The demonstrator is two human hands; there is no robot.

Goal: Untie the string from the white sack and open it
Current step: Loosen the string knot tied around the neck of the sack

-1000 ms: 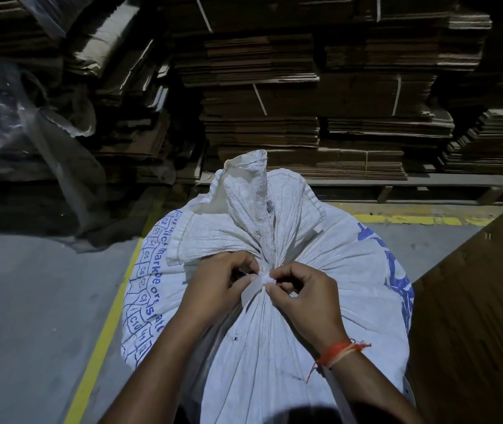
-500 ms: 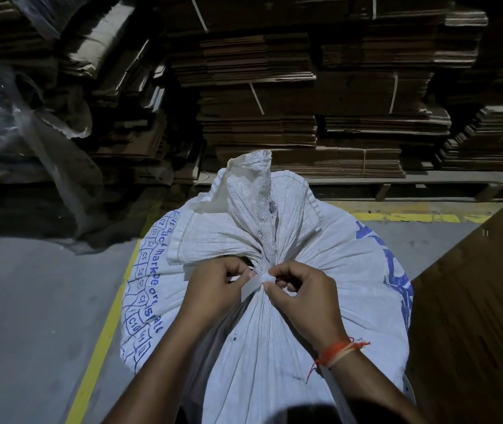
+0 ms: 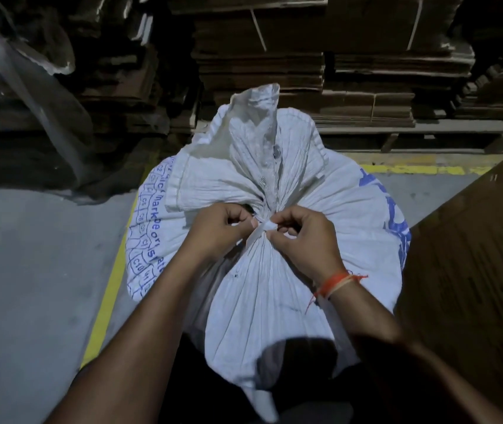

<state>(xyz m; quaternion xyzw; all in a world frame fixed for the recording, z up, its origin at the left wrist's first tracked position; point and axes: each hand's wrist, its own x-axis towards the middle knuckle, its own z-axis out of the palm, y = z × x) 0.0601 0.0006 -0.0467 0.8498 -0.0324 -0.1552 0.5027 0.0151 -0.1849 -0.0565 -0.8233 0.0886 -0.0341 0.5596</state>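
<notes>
At the gathered neck of the white sack (image 3: 274, 270), right in front of you, both of your hands work on the string (image 3: 262, 231). The sack stands upright on the grey floor (image 3: 30, 270), beside a yellow line (image 3: 109, 289), and its neck is bunched tight where the flat white string goes around it, with the loose top of the sack fanning out above the tie. Your left hand (image 3: 213, 234) has its fingers curled and pinches something at the left side of the knot, but what exactly sits under the fingertips is hard to see. Your right hand (image 3: 302, 240) pinches the white end of the string between thumb and forefinger, just beside the left hand, so the two hands almost touch. I judge that you are in the untying step, and the sack is not yet open. The next move probably asks for a steady pull on the free end with the right hand while the left hand holds the neck firm. If the knot tightens instead, it is better to loosen the loop first. Stacks of flat cardboard (image 3: 366, 87) stand behind the sack.
</notes>
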